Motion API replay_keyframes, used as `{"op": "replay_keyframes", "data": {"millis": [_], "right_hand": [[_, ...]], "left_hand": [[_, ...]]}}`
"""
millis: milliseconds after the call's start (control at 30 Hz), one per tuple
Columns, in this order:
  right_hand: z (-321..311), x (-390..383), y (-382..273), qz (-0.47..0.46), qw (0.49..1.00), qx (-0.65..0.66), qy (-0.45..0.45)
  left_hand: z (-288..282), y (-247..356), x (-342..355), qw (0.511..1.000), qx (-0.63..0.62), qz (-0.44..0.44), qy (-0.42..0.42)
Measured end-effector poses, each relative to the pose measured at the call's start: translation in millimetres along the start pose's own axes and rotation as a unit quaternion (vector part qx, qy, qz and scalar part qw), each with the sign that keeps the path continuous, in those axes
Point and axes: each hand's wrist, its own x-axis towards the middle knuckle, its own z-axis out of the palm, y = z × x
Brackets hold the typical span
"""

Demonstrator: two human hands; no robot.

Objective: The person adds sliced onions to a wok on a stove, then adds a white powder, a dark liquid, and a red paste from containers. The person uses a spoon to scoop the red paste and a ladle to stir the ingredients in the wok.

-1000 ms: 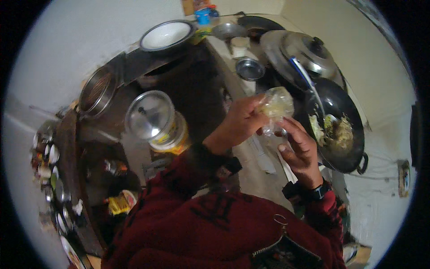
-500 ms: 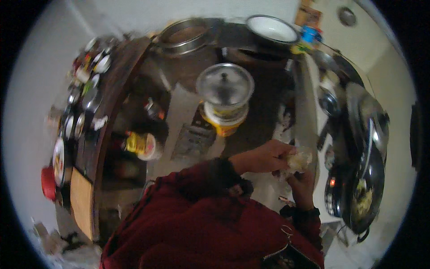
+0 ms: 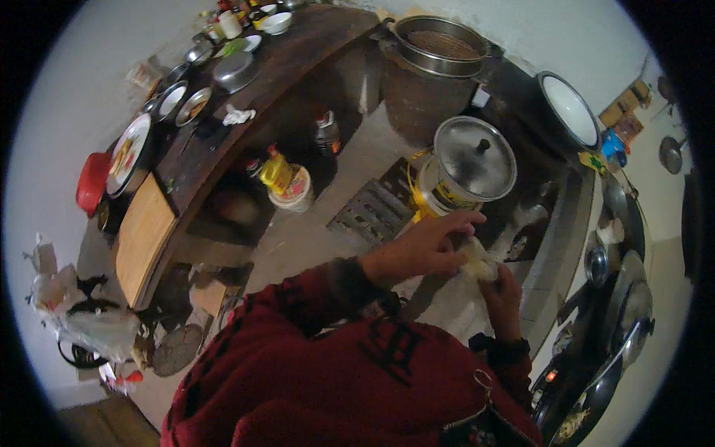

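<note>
A small, pale, crumpled clear plastic bag (image 3: 478, 262) is between my hands, in front of my chest; any contents are too blurred to tell. My right hand (image 3: 502, 298) closes on its lower right side. My left hand (image 3: 417, 249) has its lower fingers bent against the bag's left side, while the index finger stretches out above it. Just beyond my left hand stands a lidded metal pot (image 3: 473, 160) on top of a yellow and white bucket (image 3: 439, 195).
At the right, a wok (image 3: 588, 417) with food and a ladle sits on the counter. Bowls and bottles crowd the dark left table (image 3: 298, 52), where a wooden board (image 3: 145, 238) leans. A white tub (image 3: 290, 190) holds a yellow bottle. Behind stands a large cylindrical stove (image 3: 421, 97).
The view has swung to the right, so the pot and left table appear shifted. My left hand's index finger has lifted and straightened; the bag stays between my hands.
</note>
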Motion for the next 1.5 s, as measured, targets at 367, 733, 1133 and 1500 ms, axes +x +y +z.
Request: {"op": "replay_keyframes", "data": {"millis": [367, 733, 1133, 1500], "right_hand": [[67, 27, -29, 0.012, 0.938, 0.255, -0.235], [214, 64, -120, 0.046, 0.94, 0.19, -0.28], [317, 137, -157, -0.041, 0.902, 0.19, -0.385], [377, 231, -168, 0.014, 0.877, 0.22, -0.428]], "left_hand": [[-6, -41, -63, 0.986, 0.143, -0.064, 0.053], [-170, -65, -235, 0.964, 0.033, 0.026, 0.261], [-248, -56, -372, 0.809, 0.042, -0.043, 0.585], [-264, -2, -403, 0.676, 0.073, -0.095, 0.727]]}}
